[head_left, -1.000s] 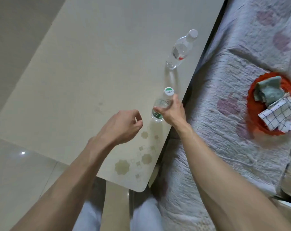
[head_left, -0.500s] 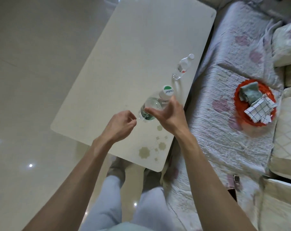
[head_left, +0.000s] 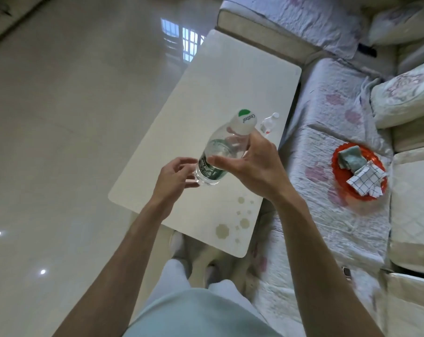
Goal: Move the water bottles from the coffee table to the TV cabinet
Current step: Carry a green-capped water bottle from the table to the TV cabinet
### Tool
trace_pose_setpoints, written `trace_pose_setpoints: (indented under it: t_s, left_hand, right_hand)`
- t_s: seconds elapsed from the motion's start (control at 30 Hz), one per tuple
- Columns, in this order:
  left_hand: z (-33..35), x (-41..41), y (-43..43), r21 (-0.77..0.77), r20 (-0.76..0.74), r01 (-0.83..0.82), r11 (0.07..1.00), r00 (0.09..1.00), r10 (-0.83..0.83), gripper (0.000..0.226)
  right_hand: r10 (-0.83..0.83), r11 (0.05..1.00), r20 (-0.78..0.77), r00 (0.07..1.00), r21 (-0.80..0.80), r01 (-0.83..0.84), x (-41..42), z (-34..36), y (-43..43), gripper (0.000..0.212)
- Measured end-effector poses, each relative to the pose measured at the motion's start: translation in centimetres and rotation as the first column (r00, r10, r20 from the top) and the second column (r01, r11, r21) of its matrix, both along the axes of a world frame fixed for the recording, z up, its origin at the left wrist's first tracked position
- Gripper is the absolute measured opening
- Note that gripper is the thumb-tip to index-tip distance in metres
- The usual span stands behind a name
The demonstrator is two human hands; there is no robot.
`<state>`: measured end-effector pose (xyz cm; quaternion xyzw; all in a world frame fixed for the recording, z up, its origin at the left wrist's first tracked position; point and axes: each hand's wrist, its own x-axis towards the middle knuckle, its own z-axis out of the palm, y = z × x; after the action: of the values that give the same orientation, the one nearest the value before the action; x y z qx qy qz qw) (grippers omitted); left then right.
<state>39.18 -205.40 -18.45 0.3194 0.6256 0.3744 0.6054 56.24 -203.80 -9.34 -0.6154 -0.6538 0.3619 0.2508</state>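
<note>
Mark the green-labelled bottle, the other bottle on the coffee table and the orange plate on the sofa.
green-labelled bottle (head_left: pixel 214 152): head view, on its clear shoulder above the label.
other bottle (head_left: pixel 267 124): head view, on the middle of its clear body.
orange plate (head_left: pixel 339 175): head view, on the bare left rim.

One small water bottle (head_left: pixel 267 124) stands at the coffee table's (head_left: pixel 218 93) sofa-side edge, hemmed by the quilted sofa (head_left: pixel 327 161), while the floor-side edge lies open.
</note>
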Motion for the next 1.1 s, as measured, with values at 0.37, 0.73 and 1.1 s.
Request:
trace_pose_setpoints:
  t_s: [0.37, 0.73, 1.1]
  left_hand:
    - [4.5, 3.5, -10.4, 0.043, 0.025, -0.217, 0.975, 0.976, 0.216, 0.022]
    - [8.3, 2.3, -15.7, 0.158, 0.010, -0.336, 0.928, 0.941, 0.339, 0.028]
    - [8.6, -5.1, -19.3, 0.174, 0.092, -0.466, 0.867, 0.885, 0.457, 0.027]
  right_hand:
    - [0.102, 0.995, -0.201, 0.974, 0.018, -0.101, 1.1, 2.1, -6.3, 0.079]
    - [0.248, 0.965, -0.177, 0.952, 0.132, -0.227, -0.8, 5.4, -9.1, 0.073]
    - [0.332, 0.935, -0.113, 0.937, 0.169, -0.311, -10.9, 7.6, -11.0, 0.066]
